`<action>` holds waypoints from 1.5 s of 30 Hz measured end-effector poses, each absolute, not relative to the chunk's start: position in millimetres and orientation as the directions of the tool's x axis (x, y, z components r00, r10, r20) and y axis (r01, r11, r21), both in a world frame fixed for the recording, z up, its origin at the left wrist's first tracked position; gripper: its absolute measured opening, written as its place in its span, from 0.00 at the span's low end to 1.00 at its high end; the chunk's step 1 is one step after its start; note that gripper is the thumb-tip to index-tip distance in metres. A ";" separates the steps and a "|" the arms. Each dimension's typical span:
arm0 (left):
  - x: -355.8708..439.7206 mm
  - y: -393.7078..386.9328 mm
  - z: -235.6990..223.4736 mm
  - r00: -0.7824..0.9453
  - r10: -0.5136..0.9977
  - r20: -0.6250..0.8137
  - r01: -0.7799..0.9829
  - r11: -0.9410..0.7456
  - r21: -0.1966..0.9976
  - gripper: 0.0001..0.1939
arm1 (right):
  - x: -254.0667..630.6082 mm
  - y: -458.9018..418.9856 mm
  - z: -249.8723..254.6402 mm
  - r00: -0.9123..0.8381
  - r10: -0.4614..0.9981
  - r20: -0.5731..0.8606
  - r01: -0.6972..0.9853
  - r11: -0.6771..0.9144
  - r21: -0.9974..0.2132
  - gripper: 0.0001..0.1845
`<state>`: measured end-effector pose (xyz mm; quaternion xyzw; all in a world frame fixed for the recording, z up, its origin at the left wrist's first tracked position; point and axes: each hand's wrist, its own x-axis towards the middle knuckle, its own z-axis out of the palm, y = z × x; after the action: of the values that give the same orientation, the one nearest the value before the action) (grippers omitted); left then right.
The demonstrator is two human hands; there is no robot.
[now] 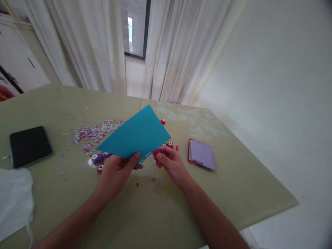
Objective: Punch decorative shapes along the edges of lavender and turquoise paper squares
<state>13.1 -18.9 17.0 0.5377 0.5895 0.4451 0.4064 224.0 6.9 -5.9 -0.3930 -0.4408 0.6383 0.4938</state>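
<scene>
A blue sheet of paper is tilted up over the table, and my left hand grips its lower edge with the thumb on top. Small cut-out holes run along the sheet's lower right edge. There my right hand pinches a small red paper punch against the sheet's right-hand corner; my fingers cover much of it. Behind that hand sits another red punch with an eye on it. A purple punch and a red one with an eye lie beside my left hand.
Colourful paper confetti is heaped at the left of the table. A stack of paper squares with a purple one on top lies right. Farther left are a black-screened device and a white cloth-like piece with a cord.
</scene>
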 end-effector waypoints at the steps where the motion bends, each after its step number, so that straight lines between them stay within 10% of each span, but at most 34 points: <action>1: 13.2 -18.7 17.5 -0.102 0.995 0.002 0.267 0.025 0.963 0.20 | 223.8 6.5 -5.5 -0.204 0.977 -0.064 -0.280 -0.121 -0.952 0.24; 45: 20.4 -17.7 3.2 0.112 0.993 0.038 0.157 -0.055 0.986 0.16 | 221.2 2.5 -9.9 -0.244 0.959 -0.143 -0.103 -0.172 -0.980 0.32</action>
<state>20.4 -17.7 3.2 0.5764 0.4987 0.4420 0.4729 221.2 2.5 -9.9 -0.4435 -0.4824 0.6239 0.4257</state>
